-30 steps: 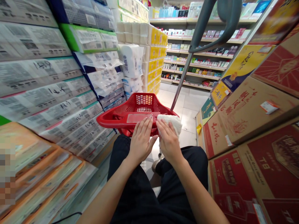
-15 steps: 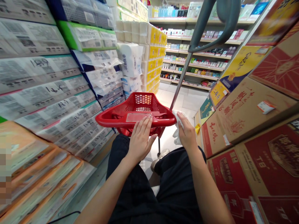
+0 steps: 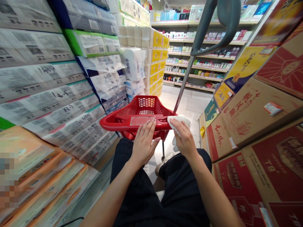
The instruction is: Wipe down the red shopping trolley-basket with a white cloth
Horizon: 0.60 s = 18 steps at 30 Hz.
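Observation:
A red plastic shopping basket with a honeycomb-holed far wall stands in front of my knees. My left hand lies on the middle of its near rim, fingers stretched out flat over the label panel and thumb apart. With my right hand I hold a white cloth pressed against the right part of the same rim. Part of the cloth hangs below my fingers. A metal pole with a grey handle rises from the basket's right side.
Stacked tissue packs wall the left side, with orange packs nearer me. Cardboard cartons stand close on the right. Farther off are shelves of small boxes and bottles, beyond the white floor tiles.
My right hand and the cloth have moved left, from the rim's right end onto its top. My left hand stays on the rim. The whole view has shifted slightly.

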{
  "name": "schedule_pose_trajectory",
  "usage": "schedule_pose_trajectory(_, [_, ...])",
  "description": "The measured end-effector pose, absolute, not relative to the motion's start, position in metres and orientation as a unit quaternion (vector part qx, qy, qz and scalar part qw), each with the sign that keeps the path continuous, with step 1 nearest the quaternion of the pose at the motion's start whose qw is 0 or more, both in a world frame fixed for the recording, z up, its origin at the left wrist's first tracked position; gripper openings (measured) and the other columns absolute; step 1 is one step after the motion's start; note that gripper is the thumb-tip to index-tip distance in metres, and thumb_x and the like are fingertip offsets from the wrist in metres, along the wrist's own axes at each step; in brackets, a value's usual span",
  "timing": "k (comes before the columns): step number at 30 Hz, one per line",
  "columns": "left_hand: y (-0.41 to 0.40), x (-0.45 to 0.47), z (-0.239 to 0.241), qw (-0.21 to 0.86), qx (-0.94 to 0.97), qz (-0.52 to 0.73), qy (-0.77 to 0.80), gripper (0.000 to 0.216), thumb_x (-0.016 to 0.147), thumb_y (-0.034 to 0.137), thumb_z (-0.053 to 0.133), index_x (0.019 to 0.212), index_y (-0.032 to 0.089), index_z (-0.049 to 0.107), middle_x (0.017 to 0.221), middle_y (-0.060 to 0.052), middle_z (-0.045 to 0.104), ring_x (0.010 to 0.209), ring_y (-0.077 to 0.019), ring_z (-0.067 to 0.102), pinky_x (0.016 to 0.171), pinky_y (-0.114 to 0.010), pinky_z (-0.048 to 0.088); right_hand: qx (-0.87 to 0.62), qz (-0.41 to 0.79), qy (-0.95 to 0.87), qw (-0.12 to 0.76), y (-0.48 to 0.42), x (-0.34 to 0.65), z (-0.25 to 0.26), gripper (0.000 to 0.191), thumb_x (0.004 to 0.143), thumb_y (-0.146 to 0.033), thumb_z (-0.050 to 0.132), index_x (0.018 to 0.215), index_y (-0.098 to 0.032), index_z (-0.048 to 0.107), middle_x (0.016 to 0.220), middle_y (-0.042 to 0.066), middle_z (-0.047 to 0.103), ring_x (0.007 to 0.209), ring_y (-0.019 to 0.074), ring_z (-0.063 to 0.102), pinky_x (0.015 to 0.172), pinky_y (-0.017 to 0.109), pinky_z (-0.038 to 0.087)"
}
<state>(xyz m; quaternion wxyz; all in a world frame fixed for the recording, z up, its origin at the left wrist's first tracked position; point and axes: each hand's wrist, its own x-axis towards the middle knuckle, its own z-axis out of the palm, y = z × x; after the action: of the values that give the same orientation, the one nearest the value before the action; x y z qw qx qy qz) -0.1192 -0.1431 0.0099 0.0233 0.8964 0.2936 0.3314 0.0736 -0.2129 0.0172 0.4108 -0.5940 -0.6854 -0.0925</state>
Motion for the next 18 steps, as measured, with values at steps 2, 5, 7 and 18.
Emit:
schedule_pose_trajectory(2, [-0.143,-0.119,0.01,0.027,0.895,0.333,0.295,0.061,0.1,0.049,0.026,0.151,0.016,0.025,0.154,-0.011,0.037,0.145,-0.0226,0.027,0.119,-0.042,0.018,-0.6,-0.057,-0.664,0.442,-0.209,0.097,0.021,0.038,0.097,-0.023,0.037,0.131,-0.022,0.056,0.134,0.007,0.061,0.13,0.0199,0.052,0.114,0.045,0.034])
schedule_pose_trajectory(5, [-0.144,-0.118,0.009,0.027,0.891,0.341,0.298,0.06,0.1,0.048,0.026,0.151,0.016,0.024,0.154,-0.011,0.037,0.144,-0.0229,0.028,0.119,-0.042,0.018,-0.596,0.041,-0.648,0.473,-0.193,0.123,0.03,0.034,0.096,-0.033,0.041,0.12,-0.023,0.063,0.121,0.005,0.068,0.116,0.0211,0.061,0.103,0.04,0.044])
schedule_pose_trajectory(7, [-0.144,-0.117,0.008,0.024,0.889,0.346,0.299,0.06,0.1,0.047,0.027,0.151,0.016,0.025,0.153,-0.011,0.038,0.144,-0.0231,0.028,0.119,-0.042,0.018,-0.585,0.116,-0.641,0.484,-0.181,0.135,0.035,0.034,0.095,-0.038,0.043,0.114,-0.021,0.065,0.113,0.004,0.071,0.104,0.0205,0.065,0.094,0.036,0.049])
schedule_pose_trajectory(18, [-0.142,-0.121,0.011,0.003,0.892,0.335,0.305,0.054,0.101,0.043,0.03,0.149,0.018,0.031,0.153,-0.009,0.04,0.144,-0.021,0.03,0.118,-0.039,0.021,-0.51,0.202,-0.556,0.624,-0.163,0.131,0.017,0.029,0.088,-0.038,0.048,0.097,-0.017,0.066,0.095,0.005,0.07,0.088,0.0185,0.065,0.081,0.03,0.05])
